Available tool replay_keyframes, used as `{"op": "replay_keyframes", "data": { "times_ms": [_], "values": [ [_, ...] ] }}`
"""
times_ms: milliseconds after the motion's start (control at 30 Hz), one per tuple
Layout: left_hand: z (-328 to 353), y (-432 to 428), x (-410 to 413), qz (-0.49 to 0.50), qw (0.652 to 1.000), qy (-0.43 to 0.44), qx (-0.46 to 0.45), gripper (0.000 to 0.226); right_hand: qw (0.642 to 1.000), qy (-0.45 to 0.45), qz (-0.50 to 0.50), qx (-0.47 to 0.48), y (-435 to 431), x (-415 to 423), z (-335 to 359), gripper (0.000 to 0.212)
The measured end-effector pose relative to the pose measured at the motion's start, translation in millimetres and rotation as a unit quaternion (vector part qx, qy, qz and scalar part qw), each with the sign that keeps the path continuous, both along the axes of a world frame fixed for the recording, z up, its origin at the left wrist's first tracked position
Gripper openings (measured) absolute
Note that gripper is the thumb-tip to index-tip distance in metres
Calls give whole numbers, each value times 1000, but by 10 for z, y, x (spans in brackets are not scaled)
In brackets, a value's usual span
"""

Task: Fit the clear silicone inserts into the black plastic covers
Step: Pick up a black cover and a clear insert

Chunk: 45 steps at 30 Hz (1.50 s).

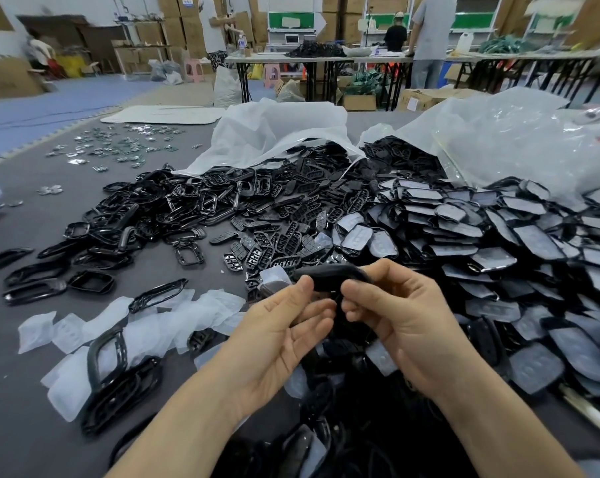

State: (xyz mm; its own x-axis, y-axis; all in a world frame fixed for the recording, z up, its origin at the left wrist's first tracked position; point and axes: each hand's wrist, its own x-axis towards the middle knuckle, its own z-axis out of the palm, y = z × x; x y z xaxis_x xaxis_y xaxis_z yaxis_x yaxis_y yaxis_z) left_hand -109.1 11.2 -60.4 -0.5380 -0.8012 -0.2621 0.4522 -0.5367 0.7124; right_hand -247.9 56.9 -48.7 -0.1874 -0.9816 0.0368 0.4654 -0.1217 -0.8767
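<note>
**Cover held in both hands above table**

Both hands are raised at centre over the grey table (43, 419). The left hand (277, 334) is palm up, thumb pressed on the left end of one black cover (329, 274), fingers curled below it. The right hand (402, 322) pinches the cover's right end, thumb on top. Insert inside it: cannot tell. Loose clear inserts (98, 327) lie near left. Bare covers (284, 241) are heaped beyond the hands. Fitted covers (505, 236) are piled right, below a plastic bag (519, 139).
</note>
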Motion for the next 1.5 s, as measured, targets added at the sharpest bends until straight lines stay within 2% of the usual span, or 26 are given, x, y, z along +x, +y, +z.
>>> {"op": "replay_keyframes", "data": {
  "times_ms": [100, 133, 200, 267, 300, 367, 467, 567, 700, 833, 1000, 1133, 1233, 1300, 1367, 1500],
  "values": [
    [6, -23, 19, -21, 1000, -5, -9, 27, 980, 171, -54, -83, 19, -2, 15, 20],
    [16, -33, 29, -29, 1000, -4, -10, 27, 954, 263, -83, -115, 26, -11, 10, 23],
    [48, -41, 56, -41, 999, -14, -25, 29, 869, 448, -118, -176, 27, -16, -23, 16],
    [59, -60, 85, -29, 996, -47, -65, 25, 798, 549, -125, -215, 19, 16, -65, 13],
    [51, -67, 97, -17, 995, -64, -80, 21, 784, 571, -115, -215, 19, 34, -80, 13],
    [20, -78, 110, 1, 991, -84, -104, 15, 782, 584, -90, -199, 21, 51, -96, 17],
    [-14, -75, 97, 22, 985, -106, -137, 16, 804, 570, -59, -162, 22, 38, -85, 17],
    [-54, -53, 64, 42, 968, -144, -203, 22, 849, 512, -41, -122, 24, 49, -83, 14],
    [-108, -37, 30, 68, 918, -220, -322, 27, 888, 446, -101, -51, -3, 52, -114, 25],
    [-147, -29, 11, 62, 849, -294, -434, 16, 897, 427, -110, -26, -26, 48, -156, 30],
    [-154, -26, 13, 50, 820, -322, -470, 32, 906, 405, -117, -32, -25, 63, -169, 33],
    [-175, -49, 16, 99, 806, -338, -477, 28, 891, 433, -131, -31, -33, 82, -194, 28],
    [-155, -178, 142, 206, 827, -310, -421, 26, 876, 455, -156, -34, -28, 77, -191, 18],
    [-141, -316, 296, 310, 828, -294, -362, 25, 847, 503, -169, -36, -33, 81, -163, 17],
    [-149, -444, 433, 398, 807, -304, -312, 22, 810, 563, -163, -37, -87, 119, -114, 16],
    [-190, -545, 501, 460, 804, -292, -237, 18, 740, 665, -93, -42, -425, 290, 38, 18]
  ]
}}
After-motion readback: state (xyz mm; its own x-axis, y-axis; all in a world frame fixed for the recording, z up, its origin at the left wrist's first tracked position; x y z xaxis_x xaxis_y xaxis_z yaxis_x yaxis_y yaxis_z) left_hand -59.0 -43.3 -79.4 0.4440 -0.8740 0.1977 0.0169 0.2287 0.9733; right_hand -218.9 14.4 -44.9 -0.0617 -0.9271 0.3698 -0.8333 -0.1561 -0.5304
